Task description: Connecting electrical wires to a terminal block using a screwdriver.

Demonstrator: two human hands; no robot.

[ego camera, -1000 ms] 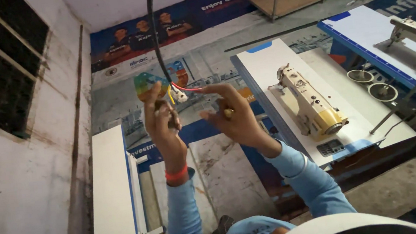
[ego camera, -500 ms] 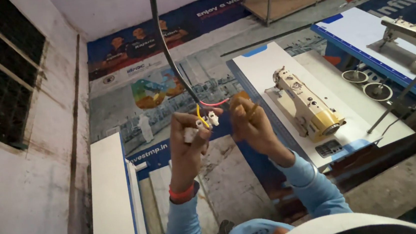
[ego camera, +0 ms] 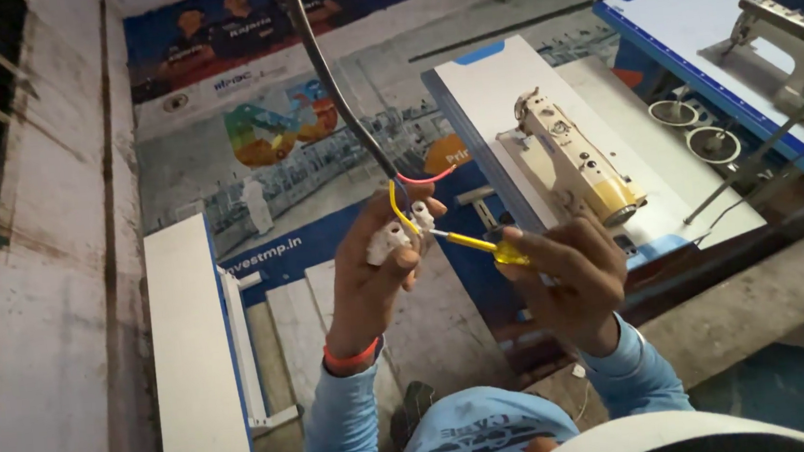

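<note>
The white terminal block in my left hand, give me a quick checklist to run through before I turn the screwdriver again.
1. Grip on the white terminal block: the left hand has it pinched between the fingers. Ok.
2. Screwdriver: the right hand holds the yellow handle, with the shaft pointing at the block. Ok.
3. Tip seated in a screw: too small to see. Cannot tell.
4. Yellow wire and red wire: both run from the black cable down toward the block. Ok.
5. Wire ends fully inside the terminals: hidden. Cannot tell.
</note>
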